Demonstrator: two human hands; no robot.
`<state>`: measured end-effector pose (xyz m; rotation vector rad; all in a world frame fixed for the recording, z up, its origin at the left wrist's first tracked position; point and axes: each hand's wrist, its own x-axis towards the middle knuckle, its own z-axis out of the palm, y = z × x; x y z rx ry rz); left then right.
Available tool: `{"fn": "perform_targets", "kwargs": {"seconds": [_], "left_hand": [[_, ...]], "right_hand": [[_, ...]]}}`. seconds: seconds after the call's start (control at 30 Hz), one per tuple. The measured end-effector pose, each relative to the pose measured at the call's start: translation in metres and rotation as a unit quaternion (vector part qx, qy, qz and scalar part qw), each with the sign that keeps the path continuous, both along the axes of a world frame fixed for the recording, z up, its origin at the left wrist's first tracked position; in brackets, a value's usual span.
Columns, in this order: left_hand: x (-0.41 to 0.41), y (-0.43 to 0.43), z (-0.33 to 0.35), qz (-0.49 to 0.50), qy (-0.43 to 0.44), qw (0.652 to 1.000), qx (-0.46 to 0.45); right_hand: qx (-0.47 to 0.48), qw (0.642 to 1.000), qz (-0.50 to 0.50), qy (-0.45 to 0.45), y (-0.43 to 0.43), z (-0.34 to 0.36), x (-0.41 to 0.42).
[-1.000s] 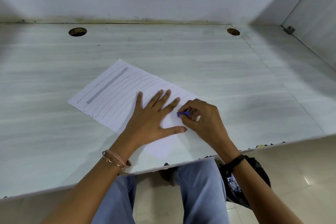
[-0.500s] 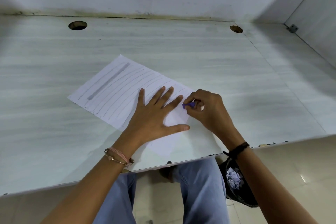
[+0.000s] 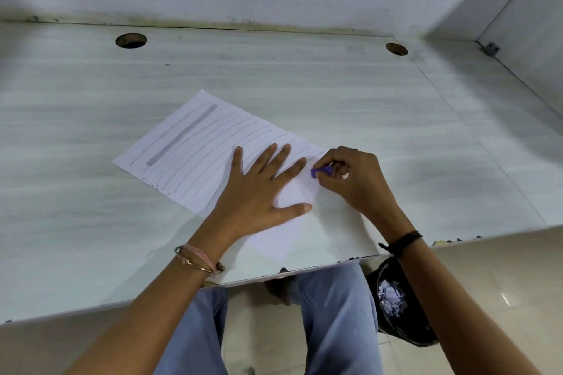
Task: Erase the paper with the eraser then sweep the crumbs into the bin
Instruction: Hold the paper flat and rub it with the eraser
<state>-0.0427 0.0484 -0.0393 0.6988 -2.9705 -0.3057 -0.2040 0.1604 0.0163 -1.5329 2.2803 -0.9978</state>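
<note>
Paper (image 3: 195, 146) flat on worktop (image 3: 91, 222). My left grip (image 3: 259, 189) lies open, fingers spread, pressing paper's near half. My right grip (image 3: 356, 179) pinches purple eraser (image 3: 321, 171) at paper's right edge. Risks, as I judge them: stroke running off edge buckles or tears unpinned corner; hard rubbing flings crumbs beyond paper, away from bin (image 3: 402, 333) on floor below paper's near-right corner.

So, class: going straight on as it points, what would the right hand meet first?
Likely the left hand, whose forefinger lies flat on the paper just beyond the eraser the right hand pinches.
</note>
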Motion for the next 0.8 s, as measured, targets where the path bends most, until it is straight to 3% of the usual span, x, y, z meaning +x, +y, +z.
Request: {"fn": "perform_targets", "kwargs": {"seconds": [0.13, 0.27, 0.4, 0.53, 0.7, 0.8], "left_hand": [[0.000, 0.000, -0.001, -0.001, -0.004, 1.000, -0.005], [0.000, -0.001, 0.000, -0.002, -0.005, 1.000, -0.003], [-0.001, 0.000, -0.001, -0.001, -0.012, 1.000, -0.008], [0.000, -0.001, 0.000, -0.003, -0.012, 1.000, -0.003], [-0.002, 0.000, 0.000, 0.010, -0.018, 1.000, 0.001], [0.000, 0.001, 0.002, 0.004, -0.011, 1.000, -0.004]], "right_hand": [[0.033, 0.994, 0.096, 0.045, 0.006, -0.001, 0.015], [-0.006, 1.000, -0.008, 0.006, -0.001, 0.000, -0.001], [0.034, 0.993, 0.096, 0.053, 0.007, -0.001, 0.019], [0.001, 1.000, -0.018, 0.021, 0.001, 0.000, -0.003], [0.029, 0.994, 0.085, 0.058, 0.008, -0.001, 0.020], [-0.001, 1.000, -0.011, 0.018, 0.000, -0.001, -0.002]]}}
